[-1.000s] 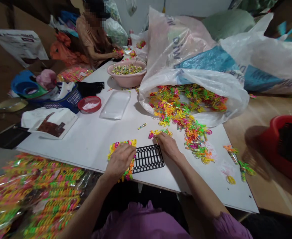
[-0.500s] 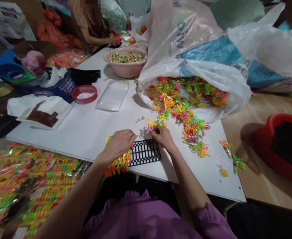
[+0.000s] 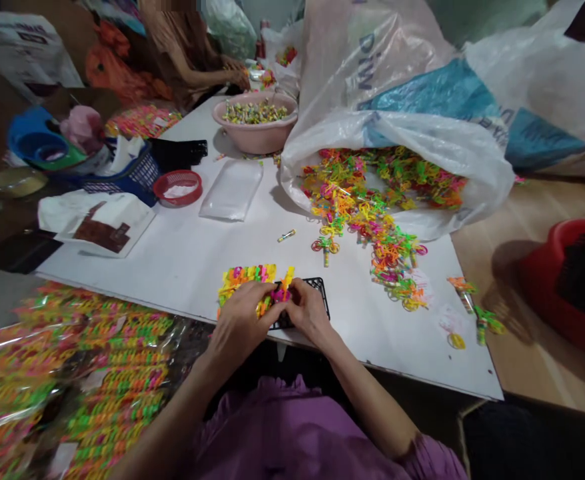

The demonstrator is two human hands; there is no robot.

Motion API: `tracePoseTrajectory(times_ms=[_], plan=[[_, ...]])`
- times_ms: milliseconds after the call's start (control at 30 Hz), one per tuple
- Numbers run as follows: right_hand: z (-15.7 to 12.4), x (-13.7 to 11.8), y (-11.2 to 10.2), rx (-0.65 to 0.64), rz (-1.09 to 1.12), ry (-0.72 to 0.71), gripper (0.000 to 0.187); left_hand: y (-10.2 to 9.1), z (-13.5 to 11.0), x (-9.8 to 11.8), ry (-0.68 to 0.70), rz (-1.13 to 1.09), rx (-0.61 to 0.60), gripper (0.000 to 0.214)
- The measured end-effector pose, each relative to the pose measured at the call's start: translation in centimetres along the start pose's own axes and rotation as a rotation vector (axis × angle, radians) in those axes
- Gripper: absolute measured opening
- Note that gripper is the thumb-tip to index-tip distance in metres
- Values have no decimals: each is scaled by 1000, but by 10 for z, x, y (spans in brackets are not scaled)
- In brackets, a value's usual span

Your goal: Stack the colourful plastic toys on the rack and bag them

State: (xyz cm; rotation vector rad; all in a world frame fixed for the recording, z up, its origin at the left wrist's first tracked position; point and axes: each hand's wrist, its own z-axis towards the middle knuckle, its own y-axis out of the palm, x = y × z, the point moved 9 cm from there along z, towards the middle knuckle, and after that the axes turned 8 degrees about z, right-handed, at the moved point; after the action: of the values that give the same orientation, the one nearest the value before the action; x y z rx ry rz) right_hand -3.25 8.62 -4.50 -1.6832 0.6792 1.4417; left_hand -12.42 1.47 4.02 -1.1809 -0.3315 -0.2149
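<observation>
A black plastic grid tray [image 3: 323,293] lies at the near table edge, its left part filled with a row of yellow, orange and pink plastic toys [image 3: 240,273]. Between my two hands a small yellow and magenta plastic toy [image 3: 286,283] stands over the tray. My right hand [image 3: 308,308] pinches it with thumb and fingertips from the right. From the left, my left hand [image 3: 245,310] curls its thumb and fingers against the same piece, partly covering the filled row. The toy's lower end is hidden by my fingers.
A plastic bag [image 3: 397,127] spills a heap of loose toys [image 3: 392,247] onto the table. Behind stand a pink basin [image 3: 255,137] of small pieces, a red basket [image 3: 178,187] and clear bags [image 3: 232,190]. Packed toys [image 3: 117,360] lie at left; a co-worker's arm [image 3: 202,77] is far back.
My right hand has brought a toy from near the heap back to the tray. My left hand has moved right, from lying over the filled row to meeting the toy.
</observation>
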Motion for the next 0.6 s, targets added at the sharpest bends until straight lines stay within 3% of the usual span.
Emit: tracePoseTrajectory(times_ms=[100, 200, 400, 533, 600], plan=[[2, -17, -12, 85, -117, -24, 7, 10, 8, 2, -78, 41, 17, 16], [1, -20, -16, 111, -161, -7, 6, 6, 12, 7, -80, 151, 82, 19], [-21, 14, -6, 35, -100, 94, 4, -10, -15, 7, 39, 261, 43, 25], [-39, 36, 4, -16, -63, 94, 8, 3, -42, 9, 208, 219, -68, 22], [-38, 40, 6, -5, -49, 74, 9, 12, -45, 7, 226, 200, -74, 20]])
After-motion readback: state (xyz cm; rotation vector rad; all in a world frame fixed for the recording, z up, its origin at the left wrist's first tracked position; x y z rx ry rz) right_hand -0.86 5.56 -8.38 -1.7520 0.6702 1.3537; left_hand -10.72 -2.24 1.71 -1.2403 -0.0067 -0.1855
